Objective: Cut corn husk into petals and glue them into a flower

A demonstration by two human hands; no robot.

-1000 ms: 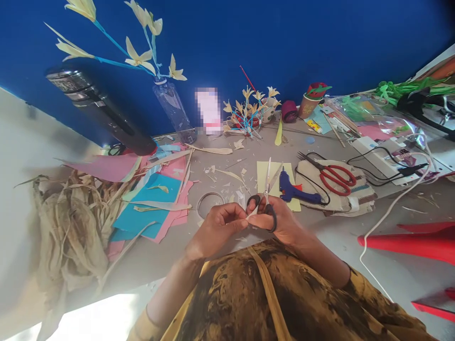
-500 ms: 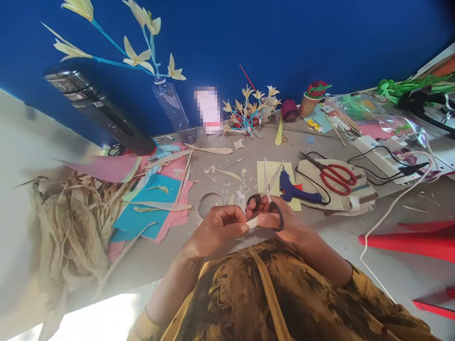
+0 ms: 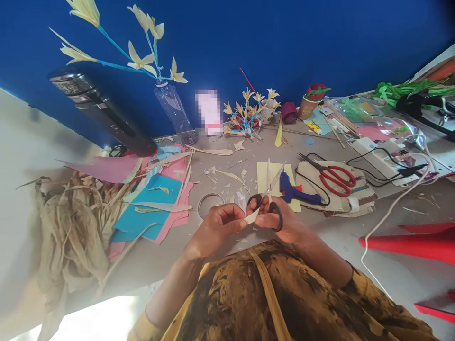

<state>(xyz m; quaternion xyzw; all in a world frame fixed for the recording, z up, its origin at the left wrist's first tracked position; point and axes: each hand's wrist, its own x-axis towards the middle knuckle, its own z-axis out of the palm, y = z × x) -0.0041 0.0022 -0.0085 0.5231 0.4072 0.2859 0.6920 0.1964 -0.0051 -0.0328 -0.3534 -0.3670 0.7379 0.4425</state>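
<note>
My left hand [image 3: 216,226] pinches a small pale strip of dried husk [image 3: 252,217] between thumb and fingers, close to my chest. My right hand [image 3: 282,222] is closed through the black handles of a pair of scissors [image 3: 269,189], whose silver blades point away from me and stand slightly apart over a yellow paper sheet [image 3: 263,173]. The two hands touch at the strip, just above the table's near edge.
A blue glue gun [image 3: 293,191] and red scissors [image 3: 334,177] lie right of my hands. Blue and pink paper sheets [image 3: 151,208] and a heap of dried husks [image 3: 71,227] lie left. A wire ring [image 3: 209,203], husk flowers in a bottle [image 3: 174,111] and a power strip [image 3: 384,158] are further off.
The scissor blades have opened slightly and the husk strip now sticks out more between my hands. Both hands stay in nearly the same place.
</note>
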